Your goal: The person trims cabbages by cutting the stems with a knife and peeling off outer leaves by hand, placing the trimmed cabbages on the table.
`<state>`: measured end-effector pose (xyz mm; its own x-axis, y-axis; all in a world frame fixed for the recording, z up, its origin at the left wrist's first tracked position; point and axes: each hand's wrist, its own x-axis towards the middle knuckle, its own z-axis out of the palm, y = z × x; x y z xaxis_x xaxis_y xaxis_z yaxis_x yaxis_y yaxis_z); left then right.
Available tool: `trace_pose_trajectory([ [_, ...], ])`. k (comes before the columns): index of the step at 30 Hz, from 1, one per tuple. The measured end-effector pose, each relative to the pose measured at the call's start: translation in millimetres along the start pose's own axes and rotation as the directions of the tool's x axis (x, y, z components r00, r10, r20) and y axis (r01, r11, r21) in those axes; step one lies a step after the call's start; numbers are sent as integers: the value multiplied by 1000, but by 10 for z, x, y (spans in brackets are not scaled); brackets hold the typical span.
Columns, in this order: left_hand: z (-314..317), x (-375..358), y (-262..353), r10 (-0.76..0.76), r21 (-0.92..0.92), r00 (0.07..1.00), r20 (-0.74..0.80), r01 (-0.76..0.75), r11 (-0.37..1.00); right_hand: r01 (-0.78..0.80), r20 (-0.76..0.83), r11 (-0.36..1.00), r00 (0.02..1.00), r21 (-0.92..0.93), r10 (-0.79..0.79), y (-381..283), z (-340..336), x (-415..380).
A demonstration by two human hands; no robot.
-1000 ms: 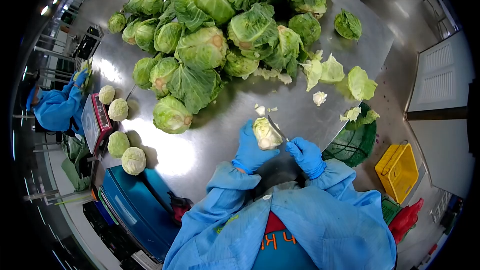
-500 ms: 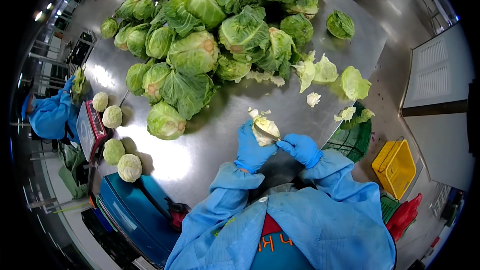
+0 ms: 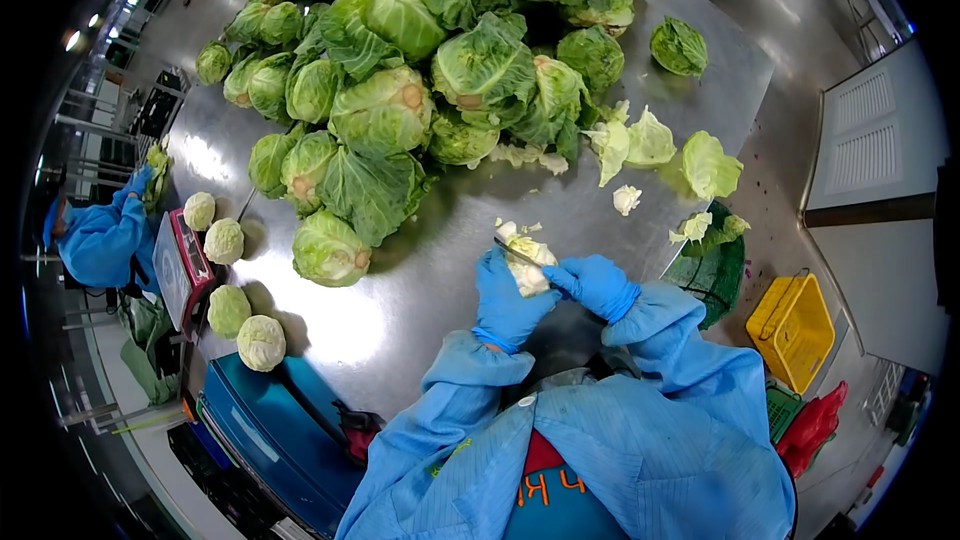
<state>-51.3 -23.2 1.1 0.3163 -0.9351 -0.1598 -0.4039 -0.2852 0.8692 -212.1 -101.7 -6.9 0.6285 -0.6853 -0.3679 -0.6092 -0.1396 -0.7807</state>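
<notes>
My left hand point(image 3: 505, 295), in a blue glove, is closed around a pale, trimmed cabbage point(image 3: 530, 276) near the front of the steel table. In my right hand point(image 3: 597, 287), also gloved, I grip a knife point(image 3: 517, 252) whose blade lies across the cabbage's upper part. Small pale scraps point(image 3: 530, 227) show at the cabbage's far edge. Beyond my hands, a loose cut piece point(image 3: 626, 200) and several pale leaves point(image 3: 650, 140) lie on the table. The knife's handle is mostly hidden by my right hand.
Green cabbages point(image 3: 385, 110) are heaped across the far side of the steel table point(image 3: 430, 240). Several trimmed cabbages point(image 3: 261, 343) sit at left by a red-edged scale point(image 3: 183, 270). A green basket point(image 3: 715, 275) and yellow crate point(image 3: 795, 332) stand right. A co-worker point(image 3: 105, 240) is far left.
The knife has swung across the cabbage, its tip now farther up and to the left. My right hand has shifted slightly up and left; the left still holds the cabbage.
</notes>
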Motion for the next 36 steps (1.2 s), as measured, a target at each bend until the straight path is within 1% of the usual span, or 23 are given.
trace_pose_trajectory([
  [1, -14, -1, 66, -2, -30, 1000, -5, 2, 1000, -28, -13, 998, 1000, -49, 27, -20, 3, -4],
  [5, -10, -6, 49, 41, -89, 999, -30, -44, 995, 13, -127, 992, 992, -127, -29, 10, 95, -12],
  [7, 33, -20, -17, 30, -62, 998, -62, -34, 997, 4, -169, 981, 985, -194, -37, -12, 115, -35],
  [8, 55, -15, -54, 27, -49, 997, -78, -31, 998, 31, -221, 979, 972, -201, -76, 6, 138, -32],
  [10, 81, 5, -144, 70, -31, 995, -65, -72, 997, 85, -323, 971, 934, -223, -156, 46, 189, -25],
  [13, 77, 9, -131, 111, 4, 989, -100, -111, 994, 76, -328, 993, 939, -86, -101, -29, 192, -79],
  [16, 79, -33, -61, 121, 43, 982, -144, -116, 992, 11, -451, 998, 892, 54, 14, -277, 121, -98],
  [19, 118, -34, -26, 139, 121, 977, -162, -120, 985, 215, -470, 976, 865, 28, -177, -186, 75, 88],
  [20, 133, -38, -12, 145, 154, 976, -166, -119, 981, 135, -408, 991, 905, 8, -120, -181, 33, 134],
  [22, 151, -98, 75, 157, 182, 958, -239, -114, 977, -20, -281, 999, 960, -47, 6, -180, -27, 193],
  [23, 148, -110, 105, 164, 197, 947, -278, -111, 974, -8, -261, 999, 965, -50, -5, -154, -20, 203],
  [25, -17, -55, 33, 172, 222, 977, -126, -142, 965, 22, -222, 998, 974, -57, -34, -112, -2, 241],
  [26, -73, -45, 5, 167, 233, 985, -50, -151, 961, 57, -246, 998, 967, -25, -61, -114, 24, 217],
  [28, -112, 3, 237, 136, 228, 980, -146, -100, 969, 124, -293, 991, 950, 42, -106, -205, 86, 118],
  [29, -125, 21, 313, 121, 225, 974, -191, -77, 971, 149, -299, 989, 944, 5, -140, -244, 114, 98],
  [31, -106, 50, 208, 38, 245, 997, -75, -18, 969, 196, -317, 978, 925, -74, -209, -296, 142, 75],
  [32, -87, 83, 152, 0, 258, 1000, -13, 3, 966, 187, -357, 981, 914, -50, -193, -269, 165, 83],
  [34, -17, 45, 72, 72, 367, 994, -85, -36, 930, 169, -427, 986, 892, 2, -152, -180, 272, 84],
  [35, -2, 18, 49, 108, 420, 987, -121, -48, 906, 184, -488, 983, 859, 15, -153, -162, 317, 74],
  [36, -26, 10, 58, 73, 363, 990, -125, -23, 932, 203, -549, 979, 821, 26, -155, -166, 354, 78],
])
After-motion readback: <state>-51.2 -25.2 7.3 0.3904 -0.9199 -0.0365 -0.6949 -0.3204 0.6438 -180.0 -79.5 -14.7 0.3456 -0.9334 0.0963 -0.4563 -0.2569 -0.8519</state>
